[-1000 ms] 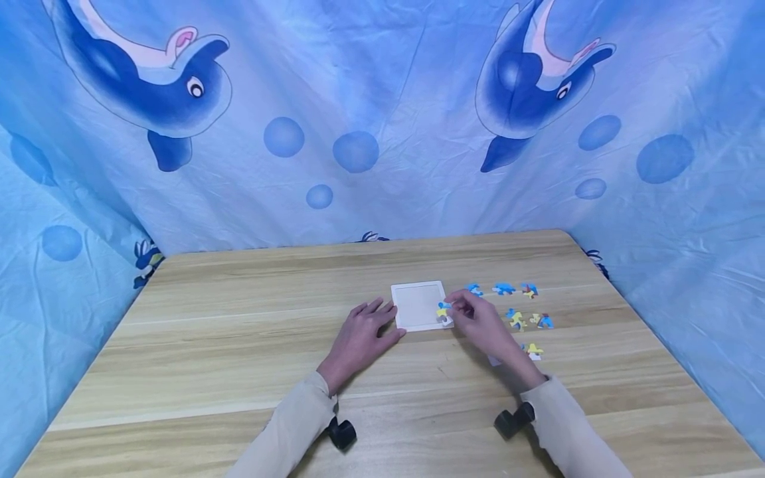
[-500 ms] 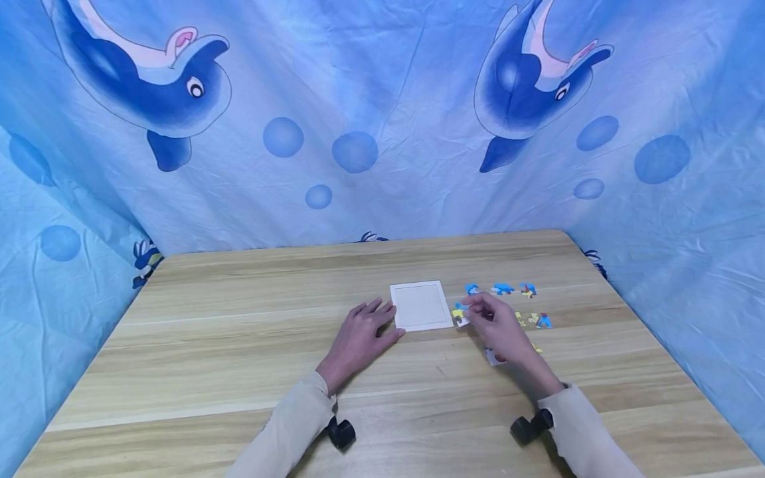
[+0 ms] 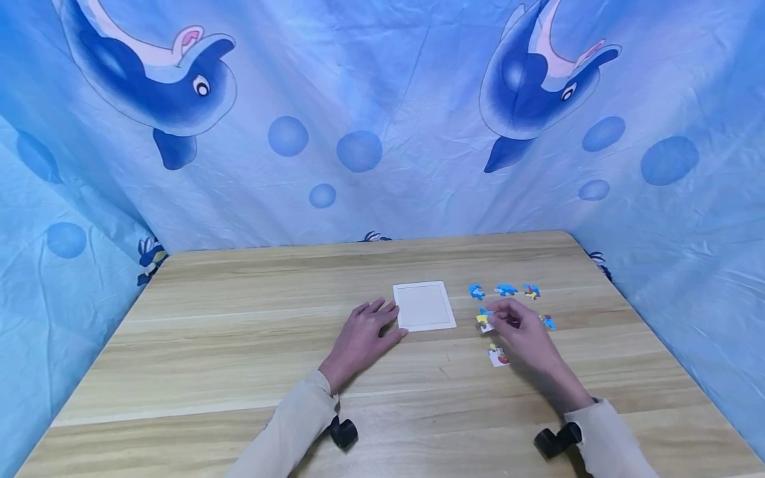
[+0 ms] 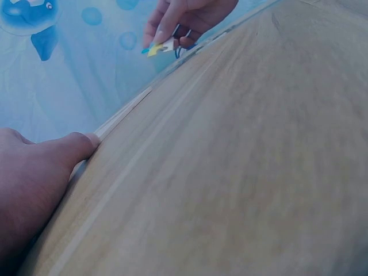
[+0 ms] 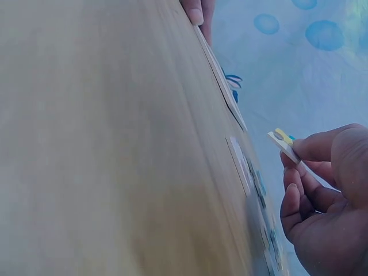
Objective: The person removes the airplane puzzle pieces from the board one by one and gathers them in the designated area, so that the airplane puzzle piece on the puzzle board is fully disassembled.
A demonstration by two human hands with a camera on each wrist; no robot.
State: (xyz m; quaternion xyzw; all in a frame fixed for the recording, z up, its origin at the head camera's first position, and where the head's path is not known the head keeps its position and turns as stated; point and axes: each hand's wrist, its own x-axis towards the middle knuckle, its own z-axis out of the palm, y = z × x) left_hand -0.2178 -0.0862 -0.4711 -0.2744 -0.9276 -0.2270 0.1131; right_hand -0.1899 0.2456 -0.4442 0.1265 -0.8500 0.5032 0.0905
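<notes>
My right hand (image 3: 523,330) pinches a blue, yellow and white jigsaw puzzle piece (image 3: 484,320) between thumb and fingers. In the right wrist view that puzzle piece (image 5: 283,142) is held up off the table, its other fingers curled beneath. My left hand (image 3: 363,337) lies on the table with fingers spread, its fingertips and thumb at the left edge of a square white puzzle tray (image 3: 424,307). The tray's recess holds no pieces. In the left wrist view the left thumb (image 4: 77,146) touches the tray's edge.
Loose puzzle pieces lie right of the tray: a blue one (image 3: 476,291), another blue one (image 3: 505,290), a red-and-blue one (image 3: 531,291) and a white-and-red one (image 3: 498,356). Others are partly behind the right hand. A blue dolphin-print curtain (image 3: 358,199) hangs behind the wooden table (image 3: 239,318).
My right hand has moved right with the puzzle piece, from over the tray's right edge to above the loose pieces. The left hand has stayed at the tray.
</notes>
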